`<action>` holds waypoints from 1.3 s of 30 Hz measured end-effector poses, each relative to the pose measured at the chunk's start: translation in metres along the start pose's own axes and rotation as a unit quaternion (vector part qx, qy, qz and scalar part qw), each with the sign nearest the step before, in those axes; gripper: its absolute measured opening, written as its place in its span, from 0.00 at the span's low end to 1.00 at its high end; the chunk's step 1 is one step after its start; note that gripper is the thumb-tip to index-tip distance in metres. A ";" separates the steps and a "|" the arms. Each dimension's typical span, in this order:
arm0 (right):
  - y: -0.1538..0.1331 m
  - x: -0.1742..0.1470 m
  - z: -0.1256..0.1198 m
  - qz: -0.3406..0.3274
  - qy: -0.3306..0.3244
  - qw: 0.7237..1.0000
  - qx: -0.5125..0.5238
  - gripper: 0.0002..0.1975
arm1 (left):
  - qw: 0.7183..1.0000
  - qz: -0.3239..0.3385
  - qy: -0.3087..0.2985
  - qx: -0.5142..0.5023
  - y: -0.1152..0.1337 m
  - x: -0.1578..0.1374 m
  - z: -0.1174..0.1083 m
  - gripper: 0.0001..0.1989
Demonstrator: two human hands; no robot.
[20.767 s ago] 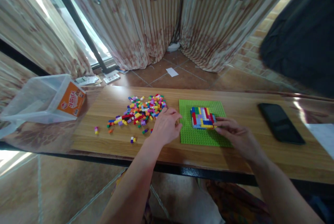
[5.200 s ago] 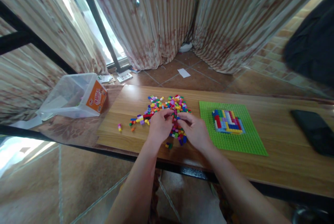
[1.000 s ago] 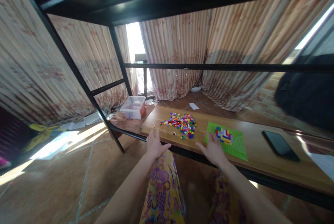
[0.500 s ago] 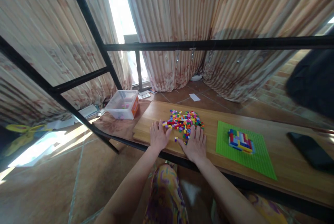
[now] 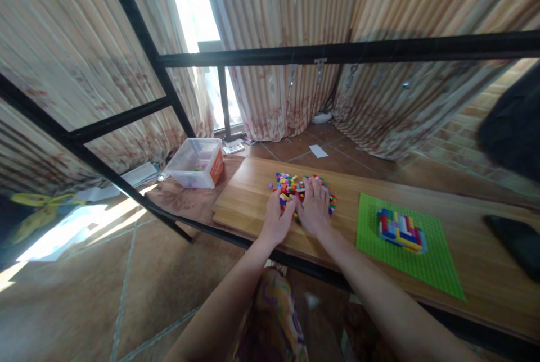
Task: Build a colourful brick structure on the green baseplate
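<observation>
A heap of small multicoloured building bricks (image 5: 288,182) lies on the wooden board (image 5: 240,188). At its near left side is my left hand (image 5: 278,220), fingers stretched and thumb apart, touching the bricks. My right hand (image 5: 314,207) lies over the middle and right of the heap with its fingers spread, hiding some bricks. The two thumbs nearly meet. Neither hand grips a brick that I can make out. To the right, a green baseplate (image 5: 367,235) carries a block of joined bricks (image 5: 401,230) in red, blue, white and yellow.
A clear plastic box (image 5: 194,164) with a few bricks inside stands left of the board. A dark phone (image 5: 512,244) lies at the far right. A black metal rail (image 5: 261,57) crosses beyond the board, and curtains (image 5: 278,8) hang behind it.
My left hand has moved right, closer to my right hand, and onto the heap's near side. The bricks are gathered into a tighter heap. The view has shifted slightly.
</observation>
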State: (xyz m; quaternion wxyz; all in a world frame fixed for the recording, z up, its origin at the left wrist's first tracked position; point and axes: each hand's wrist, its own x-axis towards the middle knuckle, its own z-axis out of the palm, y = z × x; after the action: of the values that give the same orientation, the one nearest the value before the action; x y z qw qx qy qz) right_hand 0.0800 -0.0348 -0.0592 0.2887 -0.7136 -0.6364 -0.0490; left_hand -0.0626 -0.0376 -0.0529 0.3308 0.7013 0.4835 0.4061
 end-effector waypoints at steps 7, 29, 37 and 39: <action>0.084 0.040 -0.010 0.088 -0.024 0.990 0.109 0.37 | 0.955 0.007 -0.137 0.262 -0.004 -0.019 -0.024 0.60; 0.064 0.059 -0.005 -0.064 -0.175 0.961 0.205 0.28 | 0.949 0.088 -0.085 0.291 -0.004 0.027 -0.002 0.46; 0.068 0.109 0.020 -0.056 -0.196 0.962 0.184 0.31 | 0.973 0.005 -0.072 0.217 -0.032 0.132 -0.017 0.32; 0.065 0.114 0.026 -0.080 -0.217 0.955 0.185 0.30 | 0.967 0.035 -0.139 0.211 -0.038 0.148 -0.013 0.30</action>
State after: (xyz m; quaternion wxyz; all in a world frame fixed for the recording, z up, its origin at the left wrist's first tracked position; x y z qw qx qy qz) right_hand 0.1542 0.0765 -0.0532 0.2652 -0.5877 -0.7370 0.2026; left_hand -0.0597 0.1154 -0.0422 0.2251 0.8213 0.4827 0.2044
